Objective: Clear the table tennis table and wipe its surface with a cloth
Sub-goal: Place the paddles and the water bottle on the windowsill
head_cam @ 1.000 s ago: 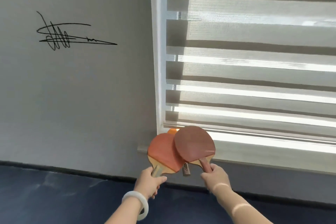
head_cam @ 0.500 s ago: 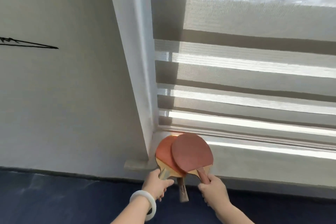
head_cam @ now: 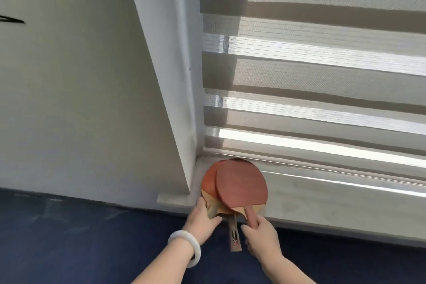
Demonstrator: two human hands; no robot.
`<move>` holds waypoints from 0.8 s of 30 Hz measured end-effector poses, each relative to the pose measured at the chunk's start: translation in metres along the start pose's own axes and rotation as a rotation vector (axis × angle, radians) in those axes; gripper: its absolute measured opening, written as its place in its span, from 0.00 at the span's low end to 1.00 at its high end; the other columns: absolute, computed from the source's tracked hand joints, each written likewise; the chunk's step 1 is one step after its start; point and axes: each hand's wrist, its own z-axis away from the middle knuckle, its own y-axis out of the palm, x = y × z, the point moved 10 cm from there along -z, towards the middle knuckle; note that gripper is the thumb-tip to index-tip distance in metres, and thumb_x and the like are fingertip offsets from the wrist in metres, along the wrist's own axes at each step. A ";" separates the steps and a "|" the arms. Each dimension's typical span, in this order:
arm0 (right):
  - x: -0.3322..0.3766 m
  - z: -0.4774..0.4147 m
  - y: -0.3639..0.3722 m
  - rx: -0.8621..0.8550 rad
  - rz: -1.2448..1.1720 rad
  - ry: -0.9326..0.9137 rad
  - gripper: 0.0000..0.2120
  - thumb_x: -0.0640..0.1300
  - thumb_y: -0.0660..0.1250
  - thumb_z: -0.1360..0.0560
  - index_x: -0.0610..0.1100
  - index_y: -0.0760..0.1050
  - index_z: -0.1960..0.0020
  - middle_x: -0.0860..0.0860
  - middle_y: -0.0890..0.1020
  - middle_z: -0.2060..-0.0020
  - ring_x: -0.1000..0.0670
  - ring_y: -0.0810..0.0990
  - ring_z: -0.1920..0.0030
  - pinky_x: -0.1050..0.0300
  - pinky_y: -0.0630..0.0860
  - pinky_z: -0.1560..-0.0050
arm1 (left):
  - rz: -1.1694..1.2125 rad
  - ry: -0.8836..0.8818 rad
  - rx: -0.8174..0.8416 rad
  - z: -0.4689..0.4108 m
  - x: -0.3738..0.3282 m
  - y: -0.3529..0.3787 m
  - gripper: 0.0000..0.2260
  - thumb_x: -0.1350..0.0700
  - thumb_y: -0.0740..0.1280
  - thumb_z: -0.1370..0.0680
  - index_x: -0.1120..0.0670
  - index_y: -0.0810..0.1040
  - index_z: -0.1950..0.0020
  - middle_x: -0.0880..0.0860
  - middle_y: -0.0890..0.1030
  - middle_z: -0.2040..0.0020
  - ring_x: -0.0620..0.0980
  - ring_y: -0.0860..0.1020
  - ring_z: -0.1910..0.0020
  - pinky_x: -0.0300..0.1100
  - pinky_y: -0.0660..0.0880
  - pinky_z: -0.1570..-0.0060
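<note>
Head view, left hand [head_cam: 202,219] gripping the neck of the lower paddle [head_cam: 208,183], right hand [head_cam: 261,238] pinching the handle of the top paddle [head_cam: 242,184], red blades overlapping and lying on the sill [head_cam: 334,203] at the window corner, third handle [head_cam: 235,235] poking out between the hands, its blade hidden.

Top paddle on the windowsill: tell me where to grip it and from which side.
Grip the top paddle by its handle from the near side: it points toward you at the windowsill edge, while the blade overlaps the orange paddle.

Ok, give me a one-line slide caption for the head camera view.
Left hand and right hand hold two overlapping red paddles on the window sill beneath a striped blind.
</note>
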 end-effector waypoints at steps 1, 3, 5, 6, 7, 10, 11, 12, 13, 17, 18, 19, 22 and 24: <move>0.000 0.001 0.002 -0.006 0.015 -0.008 0.02 0.41 0.67 0.28 0.45 0.77 0.56 0.46 0.79 0.72 0.49 0.74 0.74 0.53 0.75 0.71 | -0.024 0.000 -0.006 0.001 0.004 0.001 0.17 0.53 0.70 0.24 0.52 0.67 0.39 0.49 0.73 0.42 0.49 0.74 0.44 0.44 0.73 0.46; -0.001 0.002 0.006 -0.006 0.073 -0.029 0.03 0.46 0.68 0.29 0.47 0.76 0.58 0.47 0.81 0.69 0.48 0.77 0.70 0.48 0.79 0.65 | -0.086 0.001 -0.009 0.004 0.009 0.001 0.18 0.57 0.69 0.23 0.52 0.67 0.36 0.51 0.71 0.37 0.50 0.73 0.39 0.43 0.70 0.38; 0.004 0.003 0.011 0.021 0.132 -0.064 0.05 0.48 0.70 0.28 0.48 0.75 0.57 0.48 0.82 0.65 0.47 0.80 0.66 0.50 0.80 0.61 | -0.111 0.008 -0.023 0.005 0.012 0.001 0.21 0.60 0.68 0.23 0.53 0.67 0.32 0.51 0.69 0.34 0.51 0.71 0.37 0.42 0.68 0.36; 0.007 0.002 0.013 0.041 0.154 -0.081 0.07 0.49 0.70 0.26 0.47 0.75 0.57 0.48 0.81 0.64 0.48 0.80 0.64 0.53 0.79 0.62 | -0.110 0.007 -0.030 0.007 0.013 0.000 0.22 0.60 0.68 0.23 0.53 0.67 0.31 0.51 0.69 0.34 0.51 0.71 0.36 0.42 0.68 0.35; 0.011 0.001 0.016 0.062 0.175 -0.097 0.08 0.50 0.70 0.25 0.47 0.74 0.56 0.49 0.81 0.62 0.50 0.79 0.63 0.58 0.78 0.65 | -0.106 0.004 -0.039 0.007 0.014 -0.001 0.24 0.61 0.68 0.23 0.53 0.67 0.29 0.51 0.69 0.33 0.51 0.71 0.36 0.43 0.68 0.34; 0.016 -0.003 0.019 0.090 0.212 -0.113 0.11 0.52 0.69 0.23 0.45 0.75 0.52 0.49 0.80 0.59 0.51 0.79 0.60 0.61 0.77 0.66 | -0.082 -0.004 -0.062 0.009 0.017 -0.004 0.26 0.62 0.68 0.23 0.52 0.67 0.26 0.50 0.69 0.31 0.51 0.71 0.34 0.45 0.70 0.34; 0.015 -0.005 0.018 0.090 0.213 -0.111 0.11 0.52 0.69 0.23 0.44 0.75 0.52 0.49 0.81 0.58 0.50 0.80 0.59 0.57 0.79 0.61 | -0.081 -0.004 -0.072 0.009 0.018 -0.006 0.27 0.62 0.69 0.24 0.51 0.67 0.26 0.50 0.69 0.31 0.52 0.71 0.34 0.47 0.71 0.34; 0.013 -0.006 0.017 0.089 0.215 -0.108 0.11 0.52 0.69 0.23 0.44 0.75 0.52 0.49 0.81 0.58 0.49 0.80 0.58 0.54 0.79 0.58 | -0.086 -0.001 -0.076 0.010 0.019 -0.007 0.27 0.62 0.69 0.24 0.51 0.67 0.26 0.50 0.69 0.30 0.52 0.71 0.34 0.48 0.71 0.34; 0.011 -0.008 0.017 0.090 0.227 -0.107 0.11 0.52 0.69 0.23 0.44 0.75 0.51 0.48 0.81 0.58 0.48 0.80 0.57 0.52 0.78 0.55 | -0.091 0.005 -0.076 0.012 0.020 -0.008 0.27 0.62 0.69 0.23 0.50 0.67 0.25 0.50 0.69 0.30 0.52 0.70 0.33 0.48 0.71 0.34; 0.007 -0.012 0.013 0.081 0.202 -0.105 0.09 0.51 0.69 0.23 0.45 0.74 0.51 0.50 0.80 0.57 0.49 0.79 0.55 0.57 0.76 0.59 | -0.105 0.036 -0.088 0.015 0.020 -0.009 0.28 0.61 0.69 0.23 0.50 0.67 0.25 0.50 0.70 0.30 0.51 0.71 0.33 0.45 0.68 0.32; 0.009 -0.012 0.012 0.079 0.190 -0.104 0.08 0.50 0.68 0.22 0.46 0.74 0.51 0.50 0.79 0.57 0.50 0.78 0.55 0.59 0.74 0.62 | -0.105 0.043 -0.094 0.015 0.020 -0.010 0.28 0.61 0.69 0.24 0.50 0.68 0.25 0.50 0.70 0.30 0.51 0.71 0.33 0.44 0.68 0.33; 0.010 -0.012 0.012 0.078 0.182 -0.103 0.08 0.50 0.69 0.22 0.45 0.74 0.52 0.50 0.79 0.56 0.49 0.78 0.55 0.59 0.74 0.62 | -0.099 0.049 -0.096 0.017 0.020 -0.010 0.28 0.62 0.69 0.24 0.49 0.68 0.25 0.50 0.71 0.31 0.51 0.72 0.34 0.42 0.69 0.35; 0.008 -0.015 0.013 0.088 0.176 -0.105 0.09 0.49 0.69 0.23 0.43 0.76 0.52 0.47 0.81 0.55 0.46 0.80 0.53 0.53 0.76 0.56 | -0.072 0.053 -0.107 0.019 0.022 -0.012 0.28 0.64 0.68 0.24 0.49 0.69 0.26 0.49 0.72 0.32 0.50 0.73 0.36 0.37 0.69 0.44; 0.006 -0.015 0.015 0.098 0.168 -0.103 0.08 0.49 0.70 0.24 0.44 0.76 0.53 0.46 0.82 0.56 0.45 0.81 0.54 0.50 0.78 0.52 | -0.069 0.059 -0.116 0.021 0.022 -0.013 0.28 0.65 0.68 0.25 0.50 0.70 0.26 0.50 0.73 0.32 0.50 0.73 0.36 0.38 0.70 0.41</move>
